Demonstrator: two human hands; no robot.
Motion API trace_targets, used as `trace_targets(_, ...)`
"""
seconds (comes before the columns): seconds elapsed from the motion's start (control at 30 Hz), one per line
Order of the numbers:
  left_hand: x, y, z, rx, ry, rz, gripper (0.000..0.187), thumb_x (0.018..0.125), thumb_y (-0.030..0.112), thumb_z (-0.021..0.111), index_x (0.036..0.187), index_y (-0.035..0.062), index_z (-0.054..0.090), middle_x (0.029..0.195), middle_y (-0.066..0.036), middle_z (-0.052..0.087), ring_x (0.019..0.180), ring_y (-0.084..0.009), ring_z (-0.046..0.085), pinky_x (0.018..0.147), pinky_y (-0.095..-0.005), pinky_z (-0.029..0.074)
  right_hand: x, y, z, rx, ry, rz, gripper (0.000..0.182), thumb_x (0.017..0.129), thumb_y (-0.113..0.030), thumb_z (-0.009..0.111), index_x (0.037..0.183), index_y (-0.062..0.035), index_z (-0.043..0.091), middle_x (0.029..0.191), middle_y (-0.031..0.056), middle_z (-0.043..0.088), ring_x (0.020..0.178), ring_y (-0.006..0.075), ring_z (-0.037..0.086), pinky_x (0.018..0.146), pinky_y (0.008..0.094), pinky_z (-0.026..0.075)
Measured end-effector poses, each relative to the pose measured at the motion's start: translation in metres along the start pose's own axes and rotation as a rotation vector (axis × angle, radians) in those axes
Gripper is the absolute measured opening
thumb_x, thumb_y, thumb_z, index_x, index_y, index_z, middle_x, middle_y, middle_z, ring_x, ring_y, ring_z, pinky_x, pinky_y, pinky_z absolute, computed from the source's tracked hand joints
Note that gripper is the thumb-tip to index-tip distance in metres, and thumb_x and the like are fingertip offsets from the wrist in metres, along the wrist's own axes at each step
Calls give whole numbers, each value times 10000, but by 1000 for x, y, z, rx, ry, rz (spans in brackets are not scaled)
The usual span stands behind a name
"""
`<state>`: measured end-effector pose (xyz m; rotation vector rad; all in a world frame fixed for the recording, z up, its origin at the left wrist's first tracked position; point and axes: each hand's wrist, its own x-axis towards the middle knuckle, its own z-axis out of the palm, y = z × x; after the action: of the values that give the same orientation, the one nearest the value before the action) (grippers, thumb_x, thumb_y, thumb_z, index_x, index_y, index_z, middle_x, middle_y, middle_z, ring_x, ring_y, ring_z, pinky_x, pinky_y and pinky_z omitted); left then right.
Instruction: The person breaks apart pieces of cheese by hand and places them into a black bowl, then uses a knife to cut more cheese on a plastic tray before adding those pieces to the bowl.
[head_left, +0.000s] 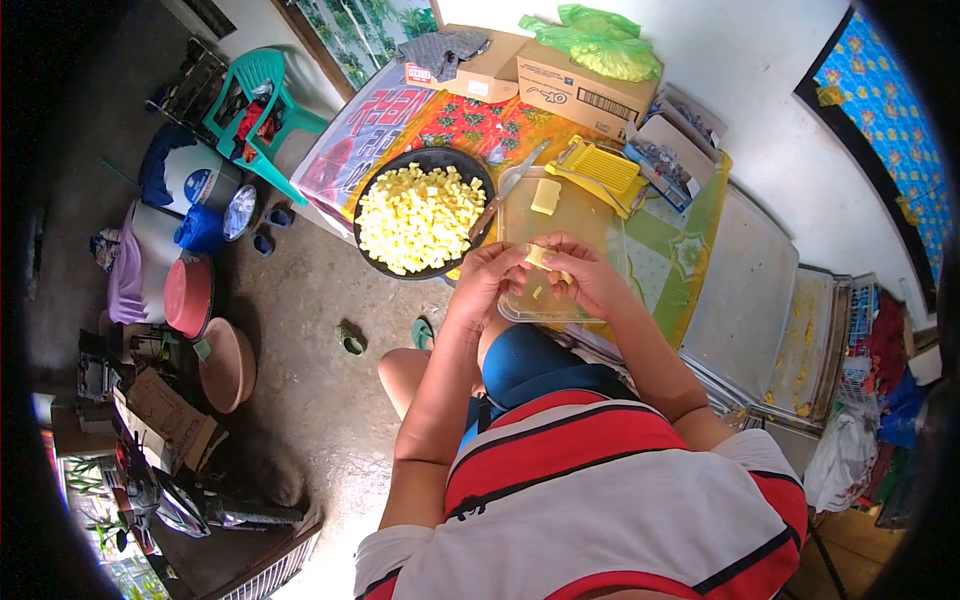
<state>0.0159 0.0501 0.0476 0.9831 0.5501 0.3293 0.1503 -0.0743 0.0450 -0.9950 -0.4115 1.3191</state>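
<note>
In the head view, my left hand [489,278] and my right hand [590,280] pinch a pale yellow piece [538,257] between them, over the near part of a clear plastic tray [610,237]. It looks like soft dough or cheese; its exact kind I cannot tell. Further back in the tray lies a pale yellow block [546,196], and small crumbs sit under my fingers. To the left stands a round black pan [376,177] heaped with small yellow cubes [420,215]. A knife [522,170] lies between pan and tray, its brown handle by the pan's rim.
Behind the tray are a yellow slotted plastic rack [602,168], a cardboard box [570,90] topped by a green plastic bag [590,42], and an open carton [680,140]. Large metal trays [742,280] adjoin the table's right side. A green chair [262,110] and basins [228,365] occupy the left floor.
</note>
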Motion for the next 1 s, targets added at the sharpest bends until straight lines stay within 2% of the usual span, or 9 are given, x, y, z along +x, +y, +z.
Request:
trace_targets(0.23,0,-7,-5,-53,-22,-22,198,863,234,593,860,36,610,728,-52,626,637,-128,598,553,-271,486,2,3,-3,-3,-14,1,262,871,-129,597,1128,-81,581,889,-24,566,705,63,497,582,257,468)
trace_targets(0.43,6,-10,-4,-338,-76,-15,258,860,282,549,876,29,599,747,-69,626,647,-165,621,573,-317,547,2,4,-2,44,50,-31,261,858,-127,613,1108,-67,568,904,-14,571,705,68,520,577,262,480)
trace_targets(0.53,9,-12,-6,-408,-85,-22,266,855,301,568,879,38,600,761,-58,623,640,-154,621,563,-299,550,2,5,-2,28,53,-46,246,851,-129,622,1082,-61,572,890,-12,573,689,70,523,568,258,479)
trace_targets(0.73,20,-19,-7,-312,-48,-18,260,865,319,579,884,61,608,755,-35,621,629,-120,613,540,-266,542,5,6,-6,43,88,-57,246,842,-111,627,1078,-64,576,836,-18,575,663,66,521,562,242,473)
trace_targets(0.83,23,-22,-8,-332,-48,-11,247,869,303,575,884,59,610,745,-35,619,623,-121,609,545,-265,542,4,5,-7,62,79,-54,236,851,-74,600,1082,-65,552,848,-26,567,662,40,534,540,200,490)
trace_targets(1.0,28,-26,-15,-337,-13,-20,225,864,266,565,901,48,612,744,-43,616,621,-133,610,568,-281,548,10,6,-8,63,97,-52,242,858,-74,595,1097,-62,562,837,-29,562,655,37,526,540,195,470)
